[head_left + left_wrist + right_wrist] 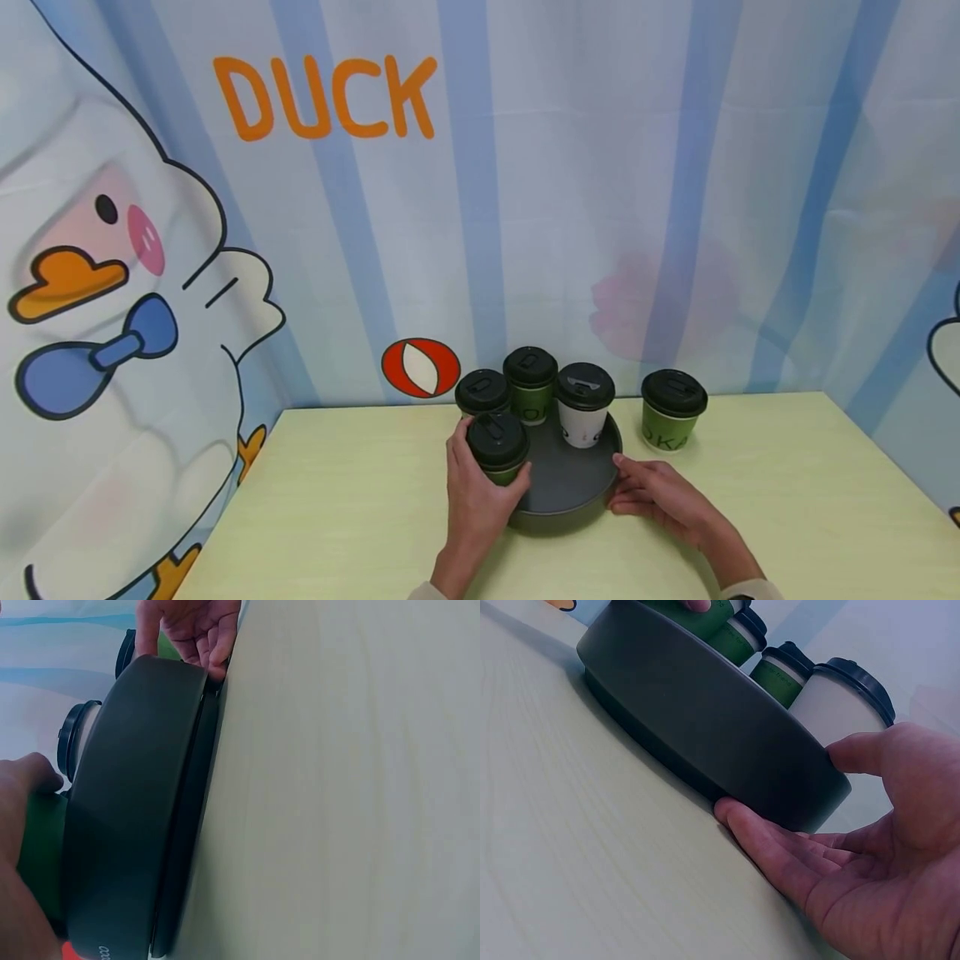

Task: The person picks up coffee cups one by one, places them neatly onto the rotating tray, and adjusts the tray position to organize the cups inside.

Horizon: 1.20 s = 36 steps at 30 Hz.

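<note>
My left hand [478, 502] grips a green paper coffee cup [498, 443] with a black lid, thumb on its near side, at the left front of a round dark grey tray [573, 482]. At the tray's right edge is my right hand [666, 498]; in the right wrist view its thumb lies at the rim and its fingers [761, 844] curl under the side, pinching it. A white cup [582, 417] and a green cup [531, 392], both black-lidded, stand upright on the tray. Another black-lidded cup [482, 390] is partly hidden behind the gripped one.
Off the tray, a green cup [672, 412] with a black lid stands on the pale yellow table [787, 483] to the right. Behind the table hangs a printed curtain [555, 183] with a duck and blue stripes.
</note>
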Tool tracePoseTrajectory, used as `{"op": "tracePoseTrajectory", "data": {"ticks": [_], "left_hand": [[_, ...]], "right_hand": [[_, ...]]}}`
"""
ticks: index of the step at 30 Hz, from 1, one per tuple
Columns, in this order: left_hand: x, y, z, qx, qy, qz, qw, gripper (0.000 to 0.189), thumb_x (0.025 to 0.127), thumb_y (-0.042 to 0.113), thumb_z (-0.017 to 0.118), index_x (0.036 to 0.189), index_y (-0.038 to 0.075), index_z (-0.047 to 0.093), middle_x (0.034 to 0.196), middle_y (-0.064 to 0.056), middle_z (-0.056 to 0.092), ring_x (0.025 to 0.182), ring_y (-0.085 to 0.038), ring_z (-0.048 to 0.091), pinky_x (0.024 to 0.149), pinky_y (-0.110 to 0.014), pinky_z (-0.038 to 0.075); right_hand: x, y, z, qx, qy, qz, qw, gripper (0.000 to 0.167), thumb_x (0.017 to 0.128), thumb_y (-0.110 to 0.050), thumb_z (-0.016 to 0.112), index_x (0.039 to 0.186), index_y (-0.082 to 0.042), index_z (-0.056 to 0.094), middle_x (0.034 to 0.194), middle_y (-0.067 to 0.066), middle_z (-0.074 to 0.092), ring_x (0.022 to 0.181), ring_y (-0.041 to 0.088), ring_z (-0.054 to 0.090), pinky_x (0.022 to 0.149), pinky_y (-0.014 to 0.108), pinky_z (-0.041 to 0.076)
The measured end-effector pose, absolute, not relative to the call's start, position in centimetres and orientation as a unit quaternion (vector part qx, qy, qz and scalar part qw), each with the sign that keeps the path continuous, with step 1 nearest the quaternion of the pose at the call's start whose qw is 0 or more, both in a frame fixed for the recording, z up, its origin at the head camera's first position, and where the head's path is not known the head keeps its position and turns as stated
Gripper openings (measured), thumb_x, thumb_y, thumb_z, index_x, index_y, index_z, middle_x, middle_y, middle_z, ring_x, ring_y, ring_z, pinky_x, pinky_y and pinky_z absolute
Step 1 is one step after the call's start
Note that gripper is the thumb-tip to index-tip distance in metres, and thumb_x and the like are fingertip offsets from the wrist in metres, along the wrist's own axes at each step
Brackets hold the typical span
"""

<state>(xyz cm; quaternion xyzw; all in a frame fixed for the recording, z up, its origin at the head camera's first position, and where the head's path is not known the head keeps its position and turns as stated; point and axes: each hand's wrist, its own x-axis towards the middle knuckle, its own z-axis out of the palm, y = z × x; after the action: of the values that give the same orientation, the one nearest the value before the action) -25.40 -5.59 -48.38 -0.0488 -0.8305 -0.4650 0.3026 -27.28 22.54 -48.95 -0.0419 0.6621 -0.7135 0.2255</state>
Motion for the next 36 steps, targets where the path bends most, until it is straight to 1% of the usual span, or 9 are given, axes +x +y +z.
{"op": "tracePoseTrajectory", "data": {"ticks": [6, 9, 12, 16, 21, 24, 27, 33, 36], "left_hand": [[-25.2, -6.0, -47.9, -0.049, -0.839, -0.428, 0.332, 0.093, 0.08, 0.045, 0.087, 0.149, 0.007, 0.039, 0.146, -0.012, 0.045, 0.129, -0.027, 0.05, 0.104, -0.05, 0.052], [-25.1, -6.5, -47.3, -0.05, -0.823, -0.451, 0.341, 0.079, 0.09, 0.046, 0.076, 0.148, 0.005, 0.041, 0.145, -0.012, 0.047, 0.129, -0.029, 0.05, 0.104, -0.053, 0.051], [-25.5, -7.4, -46.8, -0.035, -0.797, -0.506, 0.329, 0.057, 0.101, 0.038, 0.064, 0.143, 0.003, 0.048, 0.139, -0.013, 0.053, 0.124, -0.033, 0.052, 0.104, -0.056, 0.049], [-26.6, -9.2, -46.9, 0.032, -0.782, -0.569, 0.252, 0.038, 0.107, 0.032, 0.055, 0.129, 0.0, 0.059, 0.126, -0.014, 0.062, 0.113, -0.033, 0.059, 0.099, -0.054, 0.049], [-27.7, -11.4, -48.2, 0.092, -0.778, -0.615, 0.088, 0.041, 0.108, 0.028, 0.05, 0.123, -0.007, 0.066, 0.11, -0.016, 0.07, 0.094, -0.024, 0.069, 0.087, -0.043, 0.058], [-27.9, -12.2, -48.8, 0.09, -0.754, -0.651, 0.024, 0.042, 0.108, 0.025, 0.049, 0.122, -0.011, 0.065, 0.099, -0.013, 0.07, 0.081, -0.017, 0.07, 0.078, -0.035, 0.061], [-28.0, -12.6, -48.9, 0.081, -0.748, -0.659, 0.011, 0.043, 0.108, 0.025, 0.049, 0.12, -0.012, 0.066, 0.093, -0.009, 0.069, 0.078, -0.012, 0.068, 0.075, -0.031, 0.061], [-28.1, -12.7, -49.1, 0.076, -0.739, -0.669, 0.006, 0.042, 0.108, 0.025, 0.05, 0.117, -0.013, 0.066, 0.091, -0.007, 0.068, 0.077, -0.011, 0.066, 0.075, -0.031, 0.061], [-28.1, -12.8, -49.2, 0.075, -0.742, -0.667, 0.003, 0.042, 0.109, 0.025, 0.049, 0.117, -0.012, 0.066, 0.092, -0.007, 0.068, 0.078, -0.011, 0.066, 0.076, -0.031, 0.061]], "right_hand": [[-27.2, 22.5, -49.0, -0.042, 0.663, -0.713, 0.226, 0.056, 0.11, -0.04, 0.052, 0.121, 0.015, 0.052, 0.101, 0.015, 0.064, 0.092, 0.019, 0.071, 0.089, 0.034, 0.06], [-27.2, 22.5, -49.1, -0.039, 0.661, -0.715, 0.224, 0.057, 0.109, -0.04, 0.053, 0.122, 0.015, 0.051, 0.101, 0.016, 0.064, 0.092, 0.02, 0.072, 0.089, 0.034, 0.06], [-27.2, 22.5, -49.1, -0.039, 0.662, -0.715, 0.224, 0.057, 0.109, -0.04, 0.053, 0.122, 0.015, 0.051, 0.101, 0.016, 0.064, 0.092, 0.02, 0.072, 0.089, 0.034, 0.059], [-27.2, 22.2, -48.9, -0.029, 0.667, -0.714, 0.211, 0.059, 0.109, -0.042, 0.053, 0.124, 0.015, 0.049, 0.1, 0.015, 0.064, 0.092, 0.019, 0.071, 0.089, 0.034, 0.06], [-27.2, 21.8, -48.8, -0.004, 0.681, -0.709, 0.183, 0.06, 0.11, -0.04, 0.051, 0.126, 0.017, 0.048, 0.099, 0.012, 0.064, 0.089, 0.017, 0.069, 0.085, 0.033, 0.06], [-27.1, 21.7, -48.7, -0.003, 0.683, -0.708, 0.18, 0.06, 0.11, -0.04, 0.051, 0.127, 0.018, 0.047, 0.099, 0.012, 0.063, 0.089, 0.017, 0.068, 0.085, 0.032, 0.06], [-27.0, 22.1, -48.6, -0.027, 0.679, -0.707, 0.197, 0.058, 0.111, -0.038, 0.051, 0.127, 0.018, 0.048, 0.1, 0.013, 0.064, 0.091, 0.018, 0.07, 0.087, 0.033, 0.06], [-26.9, 23.1, -48.5, -0.083, 0.651, -0.703, 0.272, 0.05, 0.111, -0.034, 0.05, 0.117, 0.015, 0.06, 0.107, 0.02, 0.071, 0.1, 0.023, 0.074, 0.094, 0.036, 0.058], [-27.0, 23.0, -48.6, -0.075, 0.656, -0.703, 0.263, 0.053, 0.111, -0.036, 0.051, 0.12, 0.016, 0.059, 0.106, 0.018, 0.071, 0.099, 0.022, 0.073, 0.093, 0.035, 0.058]]}}
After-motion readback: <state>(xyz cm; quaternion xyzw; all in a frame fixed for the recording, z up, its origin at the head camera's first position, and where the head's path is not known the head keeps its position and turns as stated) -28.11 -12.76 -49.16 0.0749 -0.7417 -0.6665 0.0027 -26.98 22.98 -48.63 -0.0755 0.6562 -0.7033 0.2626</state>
